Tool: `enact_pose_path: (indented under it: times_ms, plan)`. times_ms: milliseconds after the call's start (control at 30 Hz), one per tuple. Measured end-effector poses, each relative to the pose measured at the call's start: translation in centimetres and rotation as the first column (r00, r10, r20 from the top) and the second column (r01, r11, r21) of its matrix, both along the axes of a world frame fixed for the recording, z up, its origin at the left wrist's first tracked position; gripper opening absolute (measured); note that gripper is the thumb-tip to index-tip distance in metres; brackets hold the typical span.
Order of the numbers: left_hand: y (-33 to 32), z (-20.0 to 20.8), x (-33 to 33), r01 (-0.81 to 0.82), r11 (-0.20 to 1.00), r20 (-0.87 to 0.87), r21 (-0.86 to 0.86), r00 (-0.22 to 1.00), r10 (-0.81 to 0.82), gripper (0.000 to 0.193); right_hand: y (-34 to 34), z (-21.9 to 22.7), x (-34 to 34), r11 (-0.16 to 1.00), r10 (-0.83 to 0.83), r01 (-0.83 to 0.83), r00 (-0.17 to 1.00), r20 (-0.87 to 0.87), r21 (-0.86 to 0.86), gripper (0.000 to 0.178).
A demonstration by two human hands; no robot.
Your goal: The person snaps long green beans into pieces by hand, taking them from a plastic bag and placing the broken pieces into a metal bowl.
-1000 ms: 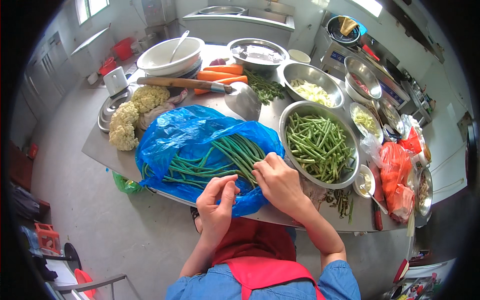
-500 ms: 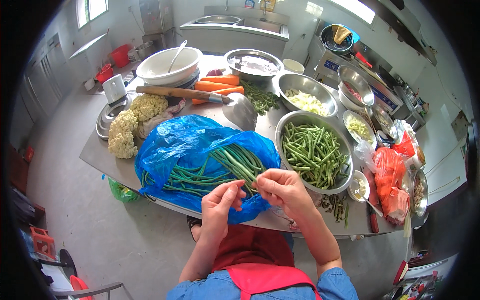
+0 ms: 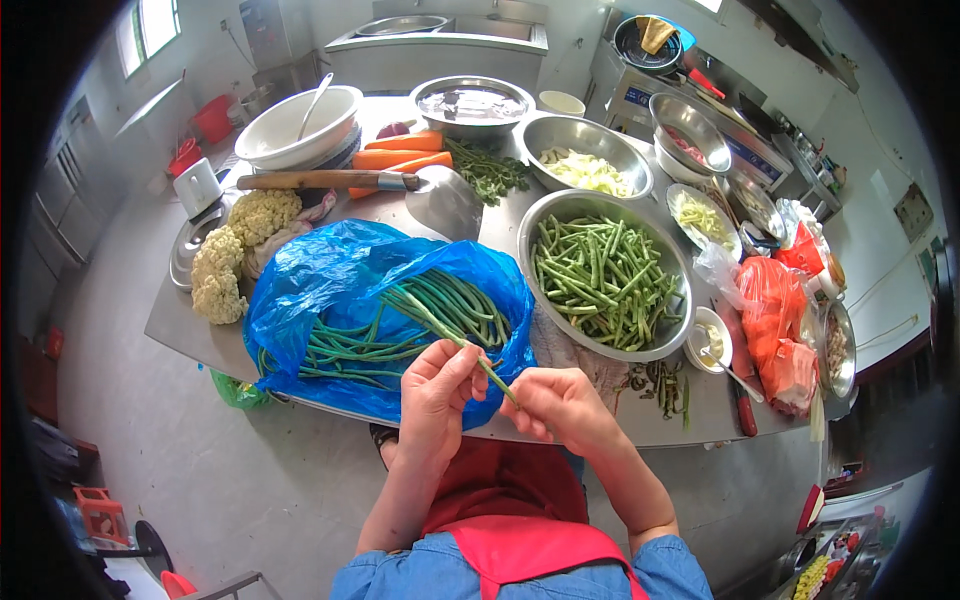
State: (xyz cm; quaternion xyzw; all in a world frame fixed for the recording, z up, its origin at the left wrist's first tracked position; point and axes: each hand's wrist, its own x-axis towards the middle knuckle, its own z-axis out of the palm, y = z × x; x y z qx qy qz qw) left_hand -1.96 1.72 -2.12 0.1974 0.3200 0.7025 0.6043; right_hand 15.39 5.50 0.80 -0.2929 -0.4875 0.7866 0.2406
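A long green bean (image 3: 491, 375) runs between my hands in front of the table edge. My left hand (image 3: 435, 400) pinches it partway along, and my right hand (image 3: 567, 405) has closed finger and thumb on its near end. Just beyond, an opened blue plastic bag (image 3: 290, 275) holds a heap of long beans (image 3: 370, 347). Right of the bag stands a steel bowl (image 3: 530, 212) full of beans in short lengths (image 3: 605, 270). Dark bean trimmings (image 3: 660, 388) lie on the table near that bowl.
Cauliflower (image 3: 217, 275), a wooden-handled cleaver-like tool (image 3: 330, 180) and carrots (image 3: 400, 158) lie behind the bag. More bowls, a red plastic bag (image 3: 775, 300), a small white bowl (image 3: 703, 365) with a spoon, and a red-handled knife (image 3: 746, 412) crowd the right side.
Half a second ago my hands were close together over the bag's near edge. Now the bean stretches slantwise between them, with my right hand lower. The whole view has shifted slightly.
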Motion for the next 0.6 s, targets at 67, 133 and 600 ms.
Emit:
enact_pose_path:
  times_ms: [67,133,600]
  plan:
    - [-0.1,-0.2,0.4,-0.015,1.000,-0.006,-0.004,1.000,0.015,0.010,-0.9,-0.5,-0.5,0.928,-0.123,0.068,0.984,0.130,0.366,0.006]
    - [-0.1,-0.4,0.5,-0.033,0.999,-0.012,-0.006,0.999,0.033,0.010,-0.5,-1.3,-0.9,0.625,-0.233,0.078,0.968,0.090,0.777,0.003]
    - [-1.4,2.3,2.4,0.162,0.987,0.051,-0.001,0.986,-0.161,0.010,-2.8,0.9,0.2,0.043,-0.355,0.247,0.909,-0.216,0.968,0.006]
